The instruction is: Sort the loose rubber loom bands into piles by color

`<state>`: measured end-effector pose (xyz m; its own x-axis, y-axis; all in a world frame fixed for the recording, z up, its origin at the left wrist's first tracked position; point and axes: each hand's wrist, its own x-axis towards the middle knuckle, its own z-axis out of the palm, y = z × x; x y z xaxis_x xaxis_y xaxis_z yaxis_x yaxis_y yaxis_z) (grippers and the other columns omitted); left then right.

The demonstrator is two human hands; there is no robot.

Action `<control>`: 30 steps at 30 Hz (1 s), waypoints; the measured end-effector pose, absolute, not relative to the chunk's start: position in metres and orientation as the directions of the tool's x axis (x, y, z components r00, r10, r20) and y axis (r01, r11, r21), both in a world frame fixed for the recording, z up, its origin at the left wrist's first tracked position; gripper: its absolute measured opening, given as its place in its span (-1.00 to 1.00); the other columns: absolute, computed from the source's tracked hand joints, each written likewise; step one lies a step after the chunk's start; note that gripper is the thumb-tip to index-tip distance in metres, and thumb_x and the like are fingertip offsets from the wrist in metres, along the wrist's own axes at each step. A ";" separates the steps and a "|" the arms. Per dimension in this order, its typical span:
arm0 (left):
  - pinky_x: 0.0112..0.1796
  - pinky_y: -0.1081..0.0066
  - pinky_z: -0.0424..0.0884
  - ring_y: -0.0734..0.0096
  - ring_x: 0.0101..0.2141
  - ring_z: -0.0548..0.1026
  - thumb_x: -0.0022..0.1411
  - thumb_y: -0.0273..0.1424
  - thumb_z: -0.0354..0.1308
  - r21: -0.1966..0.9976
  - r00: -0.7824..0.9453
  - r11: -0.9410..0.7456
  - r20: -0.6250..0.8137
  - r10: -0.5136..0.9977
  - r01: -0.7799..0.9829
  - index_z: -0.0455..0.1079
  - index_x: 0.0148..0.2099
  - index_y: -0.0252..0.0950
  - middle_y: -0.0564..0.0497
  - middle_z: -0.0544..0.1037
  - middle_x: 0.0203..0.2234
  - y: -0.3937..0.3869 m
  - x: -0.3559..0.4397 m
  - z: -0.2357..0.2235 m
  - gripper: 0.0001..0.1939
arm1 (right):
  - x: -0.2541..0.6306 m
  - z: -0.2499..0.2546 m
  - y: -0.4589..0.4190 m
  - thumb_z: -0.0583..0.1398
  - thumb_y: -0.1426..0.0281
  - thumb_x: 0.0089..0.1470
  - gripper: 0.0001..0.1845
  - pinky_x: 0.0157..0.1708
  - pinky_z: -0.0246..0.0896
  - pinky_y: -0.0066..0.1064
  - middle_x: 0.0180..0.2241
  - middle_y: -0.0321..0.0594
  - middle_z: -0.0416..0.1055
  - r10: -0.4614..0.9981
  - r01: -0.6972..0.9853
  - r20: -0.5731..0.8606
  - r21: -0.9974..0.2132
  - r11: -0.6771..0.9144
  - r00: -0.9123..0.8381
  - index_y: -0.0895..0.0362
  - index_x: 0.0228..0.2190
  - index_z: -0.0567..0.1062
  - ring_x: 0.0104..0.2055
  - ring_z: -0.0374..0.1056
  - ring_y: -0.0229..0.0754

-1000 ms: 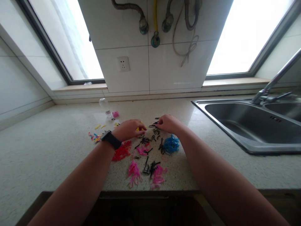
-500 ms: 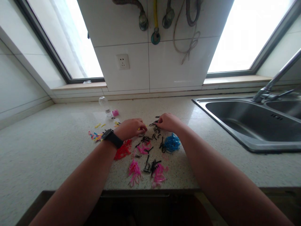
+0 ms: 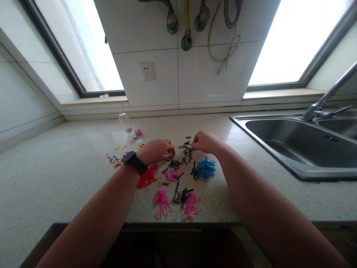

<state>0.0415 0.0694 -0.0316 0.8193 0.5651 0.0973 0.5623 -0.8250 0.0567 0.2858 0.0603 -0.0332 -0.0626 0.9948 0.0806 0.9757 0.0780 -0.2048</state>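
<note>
My left hand, with a black watch on the wrist, is curled palm-down over small yellow bands on the speckled counter. My right hand pinches a small black band lifted from the loose black bands. Below the hands lie a red heap, a blue heap, pink heaps and more black pieces.
A steel sink with a tap sits at the right. A small clear bottle and a pink bit lie behind the bands, with mixed coloured bands to the left. A tiled wall with a socket and hoses stands behind.
My right hand has lifted slightly off the counter with a black band in its fingertips. My left hand has barely moved. The camera has tilted a little.
</note>
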 end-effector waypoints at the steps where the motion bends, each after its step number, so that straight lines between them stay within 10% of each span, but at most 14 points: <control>1: -0.21 0.38 0.30 0.36 -0.25 0.49 0.32 -0.31 0.12 0.059 0.819 -0.824 0.094 0.566 0.563 0.57 -0.17 -0.17 0.01 0.52 -0.24 0.069 0.041 -0.031 -0.81 | 0.287 -0.032 0.060 0.21 0.20 -0.03 -0.74 -0.46 0.09 -0.37 -0.44 -0.14 0.55 0.995 0.974 0.080 -0.213 0.073 -0.057 0.04 -0.43 0.66 -0.42 0.38 -0.16; 8: -0.23 0.36 0.30 0.35 -0.28 0.46 0.28 -0.30 0.14 0.108 0.812 -0.822 0.132 0.569 0.559 0.56 -0.23 -0.23 -0.01 0.52 -0.29 0.073 0.042 -0.035 -0.81 | 0.293 -0.027 0.056 0.21 0.24 -0.01 -0.76 -0.48 0.06 -0.39 -0.53 -0.21 0.50 0.981 0.928 0.111 -0.320 0.189 -0.162 0.11 -0.43 0.63 -0.50 0.29 -0.25; 13: -0.28 0.41 0.28 0.44 -0.35 0.40 0.26 -0.31 0.16 0.363 0.783 -0.800 0.237 0.575 0.477 0.52 -0.25 -0.33 0.01 0.48 -0.40 0.067 0.036 -0.022 -0.81 | 0.278 -0.019 0.037 0.21 0.29 0.02 -0.78 -0.51 0.04 -0.44 -0.54 -0.28 0.47 0.894 0.810 0.035 -0.409 0.421 -0.447 0.15 -0.40 0.61 -0.54 0.21 -0.33; 18: -0.52 0.48 0.09 0.55 -0.54 0.20 0.25 -0.22 0.17 0.617 0.844 -0.655 -0.029 0.536 0.437 0.53 -0.21 -0.35 0.14 0.30 -0.60 0.053 0.025 -0.009 -0.72 | 0.254 -0.015 0.016 0.22 0.32 0.04 -0.80 -0.46 0.09 -0.48 -0.48 -0.29 0.50 0.707 0.654 -0.084 -0.468 0.594 -0.702 0.15 -0.37 0.62 -0.49 0.26 -0.35; 30: -0.45 0.51 0.17 0.57 -0.50 0.29 0.27 -0.34 0.15 0.569 0.916 -0.732 -0.104 0.388 0.375 0.61 -0.15 -0.29 0.10 0.46 -0.54 0.047 0.034 -0.010 -0.76 | 0.248 -0.014 0.016 0.22 0.42 0.06 -0.78 -0.31 0.14 -0.44 -0.32 -0.20 0.58 0.699 0.686 -0.073 -0.293 0.666 -0.711 0.09 -0.27 0.66 -0.33 0.38 -0.25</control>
<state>0.0337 0.0467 -0.0097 0.9156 0.3884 -0.1043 0.3753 -0.7318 0.5689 0.2475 0.0163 -0.0140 -0.7110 0.6994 -0.0726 0.6855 0.6665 -0.2930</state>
